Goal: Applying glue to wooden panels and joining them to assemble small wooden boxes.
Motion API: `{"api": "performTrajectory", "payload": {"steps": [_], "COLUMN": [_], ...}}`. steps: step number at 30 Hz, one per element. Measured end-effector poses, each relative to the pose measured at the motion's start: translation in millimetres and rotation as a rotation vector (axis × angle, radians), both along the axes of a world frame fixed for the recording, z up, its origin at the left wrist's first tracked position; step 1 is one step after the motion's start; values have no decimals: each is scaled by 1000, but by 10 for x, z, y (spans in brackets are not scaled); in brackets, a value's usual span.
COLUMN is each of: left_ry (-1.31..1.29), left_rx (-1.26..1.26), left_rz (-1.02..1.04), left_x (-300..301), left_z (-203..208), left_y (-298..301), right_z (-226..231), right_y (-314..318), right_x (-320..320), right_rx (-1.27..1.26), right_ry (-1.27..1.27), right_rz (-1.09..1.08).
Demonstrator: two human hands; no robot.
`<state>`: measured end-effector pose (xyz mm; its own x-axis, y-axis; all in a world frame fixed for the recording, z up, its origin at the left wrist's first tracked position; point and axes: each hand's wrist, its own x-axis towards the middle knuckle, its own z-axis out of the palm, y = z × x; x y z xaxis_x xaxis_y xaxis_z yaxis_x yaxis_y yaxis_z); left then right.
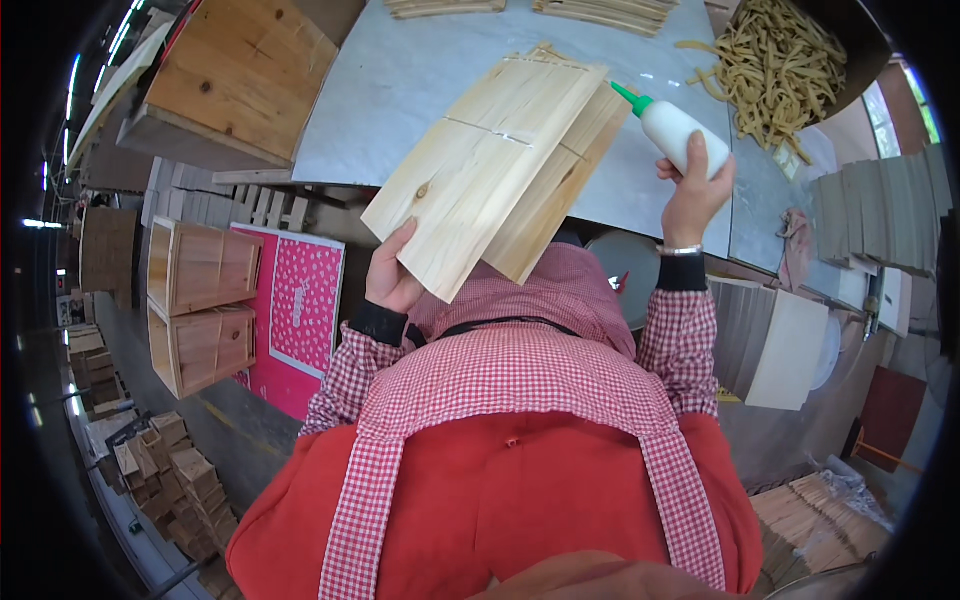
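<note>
— Where was the work sitting at that moment?

— Off the surface (420, 90). The left hand (392, 275) had its grip clamped on the lower corner of the pine panel assembly (495, 165), holding it tilted up over the person's lap, its far end above the grey top. The right hand (692, 195) was wrapped tight round a white glue bottle (672, 130), green nozzle aimed at the panel's upper right edge, close to it; whether the tip touched the wood could not be told.

— So how should that gluing have been done well?

— My judgement: keep the panel steady, thumb clear of the edge being glued, and run a thin, even bead along that edge rather than blobs. Tilted like that, glue could run, so a light squeeze was wiser.

— Anything nearby that mattered?

— A tray of pale wood strips (775, 65) lay at the top right, and finished wooden boxes (200, 300) were stacked to the left, well apart from the hands.
</note>
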<state>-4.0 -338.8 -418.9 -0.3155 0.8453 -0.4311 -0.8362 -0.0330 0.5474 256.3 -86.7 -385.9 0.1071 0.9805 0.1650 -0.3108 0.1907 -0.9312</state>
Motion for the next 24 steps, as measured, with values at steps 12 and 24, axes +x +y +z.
{"api": "performTrajectory", "payload": {"steps": [12, 24], "left_ry": [-35, -24], "left_rx": [-12, 22], "left_rz": [6, 53], "left_x": [-2, -35], "left_z": [-14, 99], "left_y": [-12, 180], "right_z": [-8, 141], "right_y": [444, -212], "right_x": [-245, -219], "right_rx": [-63, -46], "right_ry": [-210, -203], "right_rz": [-81, 206]}}
